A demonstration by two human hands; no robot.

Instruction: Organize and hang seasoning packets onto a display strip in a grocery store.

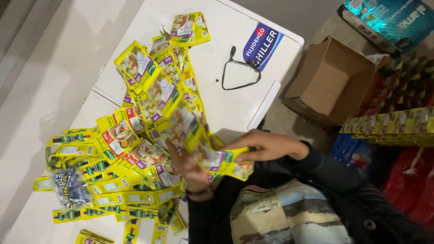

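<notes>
surface: white tabletop (226, 95), two white panels side by side with a seam between; grey floor around it
near, bottom: person's dark sleeve and a striped cloth bundle (289, 217) at the lower frame edge
left hand (192, 169): palm up under the sachet strip (181, 117), fingers curled up against it; grip partly closed, touching the strip from below; dark band at the wrist
right hand (266, 145): fingers pressed together, grip clamped on the strip's near end, a yellow sachet with a purple patch
sachet strip: chain of joined yellow sachets with green and purple labels and food pictures, running from the hands up and away over the tabletop to its far end
pile, left: loose yellow sachet pile (108, 180), some with red labels, some with green bottle pictures, overlapping; reaches the near-left tabletop edge
clear bag (70, 187): crumpled blue-printed plastic lying on the pile
mid tabletop: black cord loop (242, 72), lying flat, just right of the strip
far tabletop: blue sticker (262, 45), slanted, at the far right corner
open room: bare white tabletop between strip and right edge, around the cord
right of tabletop: open brown cardboard box (330, 81) on the floor, well apart from the hands
far right: yellow sachet rows (389, 124) stacked beside red packs; teal bag (389, 20) at the top corner
</notes>
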